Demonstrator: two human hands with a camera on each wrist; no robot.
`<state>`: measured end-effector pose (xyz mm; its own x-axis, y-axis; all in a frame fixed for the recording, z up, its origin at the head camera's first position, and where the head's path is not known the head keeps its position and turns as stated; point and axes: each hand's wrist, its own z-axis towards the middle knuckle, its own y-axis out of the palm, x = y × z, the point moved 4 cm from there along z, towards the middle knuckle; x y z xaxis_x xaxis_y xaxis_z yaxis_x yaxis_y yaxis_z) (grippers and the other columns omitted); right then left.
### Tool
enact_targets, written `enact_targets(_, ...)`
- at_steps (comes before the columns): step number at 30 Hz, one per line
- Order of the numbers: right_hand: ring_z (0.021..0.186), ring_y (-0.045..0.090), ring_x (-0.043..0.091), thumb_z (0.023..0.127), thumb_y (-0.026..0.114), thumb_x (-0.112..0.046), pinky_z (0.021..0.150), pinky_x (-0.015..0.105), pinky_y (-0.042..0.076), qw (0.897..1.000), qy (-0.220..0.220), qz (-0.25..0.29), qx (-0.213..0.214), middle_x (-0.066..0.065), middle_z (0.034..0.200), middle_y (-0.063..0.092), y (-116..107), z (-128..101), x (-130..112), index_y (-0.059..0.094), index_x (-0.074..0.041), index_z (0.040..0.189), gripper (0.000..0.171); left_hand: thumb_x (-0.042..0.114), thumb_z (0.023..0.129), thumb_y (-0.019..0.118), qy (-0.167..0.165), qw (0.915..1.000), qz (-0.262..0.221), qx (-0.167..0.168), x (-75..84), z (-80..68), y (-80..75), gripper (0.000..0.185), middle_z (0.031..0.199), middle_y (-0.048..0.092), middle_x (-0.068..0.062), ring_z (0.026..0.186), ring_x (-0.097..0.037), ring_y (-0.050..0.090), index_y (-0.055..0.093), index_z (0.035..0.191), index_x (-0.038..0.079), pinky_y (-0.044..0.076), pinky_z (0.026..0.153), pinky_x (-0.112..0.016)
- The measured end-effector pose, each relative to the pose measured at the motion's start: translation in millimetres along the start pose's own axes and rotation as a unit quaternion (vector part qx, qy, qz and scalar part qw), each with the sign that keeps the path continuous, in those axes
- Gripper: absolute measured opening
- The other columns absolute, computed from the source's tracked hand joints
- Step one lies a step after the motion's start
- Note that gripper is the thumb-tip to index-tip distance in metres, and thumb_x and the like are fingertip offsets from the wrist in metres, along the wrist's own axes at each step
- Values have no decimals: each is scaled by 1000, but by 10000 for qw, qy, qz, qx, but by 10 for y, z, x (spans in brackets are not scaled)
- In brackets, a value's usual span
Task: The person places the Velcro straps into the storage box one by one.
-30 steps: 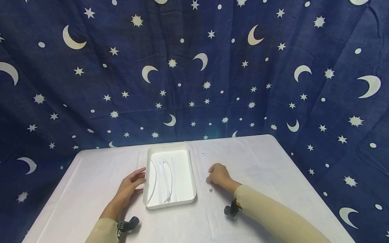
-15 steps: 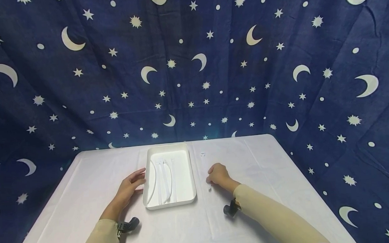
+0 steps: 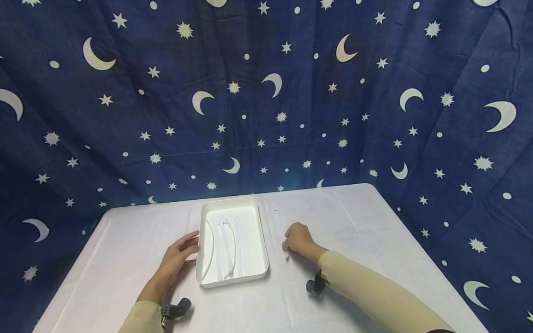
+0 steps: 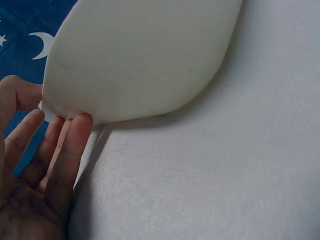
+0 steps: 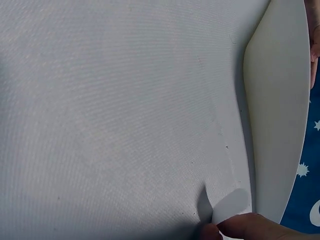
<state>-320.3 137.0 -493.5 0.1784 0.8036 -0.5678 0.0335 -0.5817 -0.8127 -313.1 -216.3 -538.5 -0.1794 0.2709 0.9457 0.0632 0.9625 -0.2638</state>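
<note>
The white tray (image 3: 232, 241) is touched at its left wall by the flat-fingered left hand (image 3: 178, 257); to its right, a small white piece (image 5: 231, 205) is pinched by the right hand (image 3: 299, 238).

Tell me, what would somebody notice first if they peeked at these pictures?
Probably the big dark blue curtain full of white moons and stars, hanging behind and around the white table. Next comes the white tray in the middle of the table, with thin white strips lying inside. The left hand touches the tray's left side with straight fingers, and the right hand, on the tray's right, pinches a small white piece against the table.
</note>
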Motion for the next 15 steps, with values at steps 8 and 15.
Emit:
enact_targets(8,71,59,21,66,83,-4,68,31,58,10000,-6,-37,45,8,76,60,10,2,-26,64,0,85,27,19,92,63,-27,10000,7,22,5,-2,-4,64,149,44,-21,132,-40,48,39,150,14,61,89,-35)
enact_targets(15,68,58,19,68,82,-6,64,29,57,9999,-34,-137,20,6,73,59,31,1,-28,62,-2,80,24,19,92,63,-23,10000,24,1,3,-8,10,63,149,44,-21,133,-40,47,39,150,13,61,89,-35)
